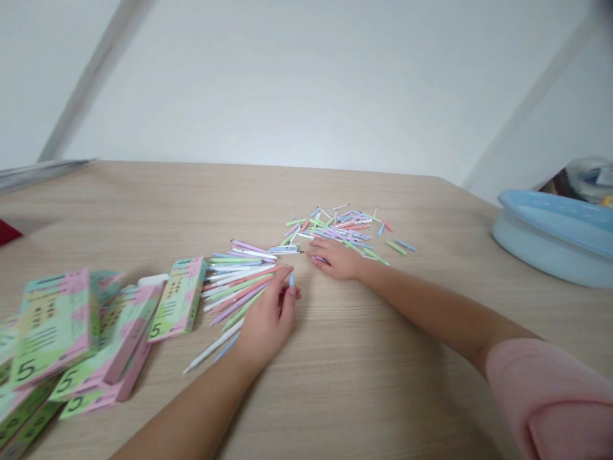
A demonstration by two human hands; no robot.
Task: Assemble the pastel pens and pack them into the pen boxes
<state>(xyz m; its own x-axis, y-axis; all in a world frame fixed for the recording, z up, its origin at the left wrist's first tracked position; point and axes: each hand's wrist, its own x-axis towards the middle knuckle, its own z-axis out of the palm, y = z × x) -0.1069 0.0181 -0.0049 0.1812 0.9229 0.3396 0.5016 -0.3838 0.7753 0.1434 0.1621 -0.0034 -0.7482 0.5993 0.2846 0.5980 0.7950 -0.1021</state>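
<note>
My left hand [271,313] is closed beside a fanned row of long pastel pens [234,281], some under its fingers. A short light-blue piece [292,280] sticks up between its thumb and fingers; the rest of it is hidden. Farther out, my right hand [335,258] rests at the near edge of a loose pile of short pastel sticks [345,227], some with dark pointed tips. Its fingers stretch leftward over the sticks, and a purple stick [320,259] shows under them. A few blue and white sticks [285,249] lie between the hands.
Pastel printed boxes marked 5 [52,326] are stacked at the left, with one more box [177,299] beside the pens. A light-blue basin [550,246] stands at the right. A red object [8,232] shows at the left edge of the wooden table [364,358].
</note>
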